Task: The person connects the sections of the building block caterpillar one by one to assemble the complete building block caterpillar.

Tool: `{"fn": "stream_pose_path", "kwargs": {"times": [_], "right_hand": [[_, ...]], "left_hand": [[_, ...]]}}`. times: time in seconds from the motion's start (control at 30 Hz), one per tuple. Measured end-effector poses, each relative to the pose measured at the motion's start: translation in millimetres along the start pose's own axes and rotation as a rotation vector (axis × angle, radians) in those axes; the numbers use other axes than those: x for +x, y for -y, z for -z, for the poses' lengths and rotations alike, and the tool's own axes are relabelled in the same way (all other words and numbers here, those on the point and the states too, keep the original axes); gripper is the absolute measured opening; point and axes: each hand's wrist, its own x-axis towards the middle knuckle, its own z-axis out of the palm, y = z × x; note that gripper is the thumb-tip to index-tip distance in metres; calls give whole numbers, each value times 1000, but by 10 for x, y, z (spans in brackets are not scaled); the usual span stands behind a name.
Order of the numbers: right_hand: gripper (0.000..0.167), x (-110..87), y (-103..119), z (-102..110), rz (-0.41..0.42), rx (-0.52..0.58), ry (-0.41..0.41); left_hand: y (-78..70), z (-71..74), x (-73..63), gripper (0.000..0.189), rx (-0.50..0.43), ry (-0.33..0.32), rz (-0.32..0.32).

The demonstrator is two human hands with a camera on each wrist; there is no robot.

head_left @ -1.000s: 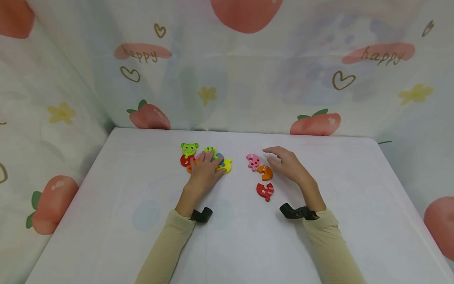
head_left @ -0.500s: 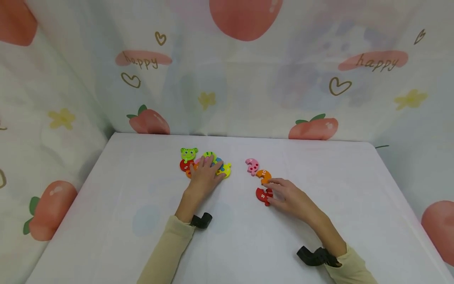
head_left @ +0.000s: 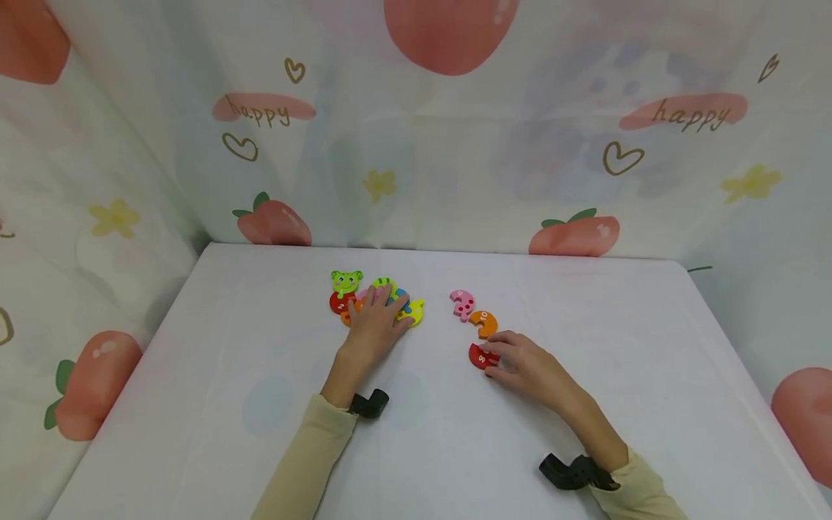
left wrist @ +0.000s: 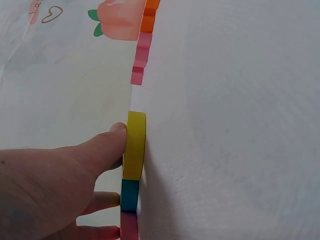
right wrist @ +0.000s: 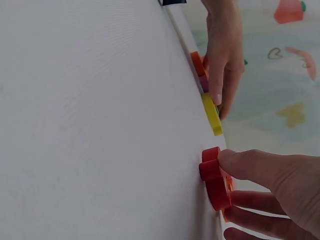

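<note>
My left hand lies with spread fingers over a joined caterpillar puzzle. Its green head piece, a red piece with a 2 and a yellow piece show around the hand; other pieces are partly covered. In the left wrist view the thumb touches the edge of the yellow piece. My right hand pinches a loose red puzzle piece between thumb and fingers, and it still lies on the table. The right wrist view shows the thumb against this red piece.
A loose orange puzzle piece lies just beyond the red one, and a pink dotted piece farther back to the left. The white table ends at a patterned cloth backdrop. Black wrist mounts sit on both wrists.
My right hand has come down toward me from beside the pink and orange pieces to the red piece, and its fingers have closed on it. The left hand stays on the joined pieces.
</note>
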Motion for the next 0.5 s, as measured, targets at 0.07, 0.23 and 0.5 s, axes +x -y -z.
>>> {"fn": "stream_pose_path", "kwargs": {"times": [0.07,0.23,0.5], "right_hand": [[44,2,1,-8,-8,5,8],[45,-6,21,-24,-19,17,33],[34,10,6,-76,93,33,19]], "left_hand": [[0,2,-3,54,-2,-1,-3],[5,-9,-2,54,-5,3,-4],[9,-20,23,55,-11,17,9]]}}
